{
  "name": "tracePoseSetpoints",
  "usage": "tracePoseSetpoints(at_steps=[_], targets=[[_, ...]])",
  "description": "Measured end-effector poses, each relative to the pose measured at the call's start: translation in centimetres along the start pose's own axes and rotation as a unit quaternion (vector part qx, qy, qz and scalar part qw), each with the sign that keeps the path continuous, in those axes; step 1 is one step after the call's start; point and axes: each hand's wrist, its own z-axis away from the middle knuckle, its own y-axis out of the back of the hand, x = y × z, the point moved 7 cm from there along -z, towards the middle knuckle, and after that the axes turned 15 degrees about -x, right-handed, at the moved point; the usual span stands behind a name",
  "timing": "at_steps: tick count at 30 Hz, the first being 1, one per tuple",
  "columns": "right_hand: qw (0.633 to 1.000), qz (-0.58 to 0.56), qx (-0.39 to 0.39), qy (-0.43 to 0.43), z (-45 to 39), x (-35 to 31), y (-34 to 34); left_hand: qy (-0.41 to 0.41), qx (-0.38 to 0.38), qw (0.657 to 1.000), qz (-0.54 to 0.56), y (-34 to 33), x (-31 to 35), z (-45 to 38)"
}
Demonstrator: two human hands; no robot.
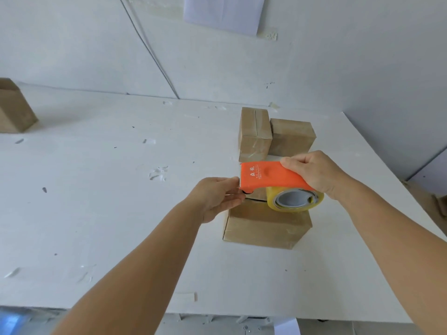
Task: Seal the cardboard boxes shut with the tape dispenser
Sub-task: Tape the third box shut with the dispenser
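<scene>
Right, nearest box (pixel 267 224) sits on the white table (pixel 96 213) toward its front right, shiny tape already over the top. Orange tape dispenser (pixel 271 176) hangs just above it, clear roll (pixel 296 200) at the right end, toothed blade at the left. Right hand (pixel 314 171) grips the dispenser's rear, fingers wrapped over the top. Left hand (pixel 217 197) is at the blade end, fingertips pinched near the teeth; can't tell whether they hold tape. Behind: two more taped boxes, one upright (pixel 254 134), one lower (pixel 291 137), touching side by side. Far left edge: another box (pixel 13 107), well apart. Paper sheet (pixel 223 13) on the wall.
</scene>
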Motion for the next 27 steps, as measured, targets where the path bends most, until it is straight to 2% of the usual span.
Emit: tracePoseSetpoints(at_steps=[4, 8, 10, 16, 22, 27], targets=[[1.0, 0.023, -0.013, 0.002, -0.2, -0.3, -0.1, -0.004, 0.052, 0.999, -0.009, 0.3, 0.1, -0.8], [0.997, 0.068, -0.037, -0.005, -0.5, -0.6, -0.3, -0.04, 0.146, 0.977, -0.148, 1.4, 1.4, -0.9], [0.996, 0.072, -0.045, -0.003, -0.7, -0.8, -0.4, -0.044, 0.169, 0.967, -0.184, 2.2, 2.1, -0.9], [0.992, 0.104, -0.074, -0.014, -1.9, -1.5, -0.8, -0.045, 0.214, 0.958, -0.183, 5.8, 1.7, 0.0], [0.974, 0.201, -0.103, -0.03, -3.8, -3.5, -2.4, -0.025, 0.204, 0.97, -0.131, 7.1, -2.3, -0.5], [0.97, 0.205, -0.123, -0.044, -4.2, -3.7, -2.6, -0.007, 0.171, 0.979, -0.112, 6.6, -4.8, -2.0]])
